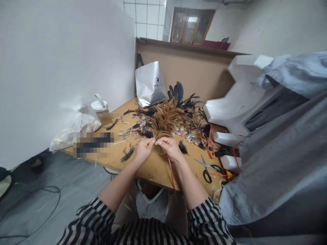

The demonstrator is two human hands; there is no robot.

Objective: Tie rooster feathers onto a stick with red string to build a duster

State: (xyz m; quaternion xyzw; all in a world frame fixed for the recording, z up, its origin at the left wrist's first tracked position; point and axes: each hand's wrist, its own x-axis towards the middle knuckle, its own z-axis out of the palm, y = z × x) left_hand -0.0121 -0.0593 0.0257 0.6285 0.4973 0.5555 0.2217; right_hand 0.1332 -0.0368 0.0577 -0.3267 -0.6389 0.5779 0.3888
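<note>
A fan of brown feathers (167, 117) rises from between my two hands, its base pinched at my fingertips. My left hand (145, 149) is closed at the lower left of that bunch, thumb and finger pressed together. Close beside it, my right hand (170, 148) is closed on the base too. A thin red ribbon (171, 173) hangs from beneath my right hand toward the table edge. My fingers hide the very base of the bunch. Behind it lies a pile of black and brown feathers (194, 119).
Scissors (206, 166) lie with handles apart on the wooden table (153, 168), right of my hands. A silver bag (149, 83) stands at the back. On the left are a lidded cup (101, 109) and a plastic bag (76, 127). White foam blocks (228, 139) and grey cloth (265, 163) border the right.
</note>
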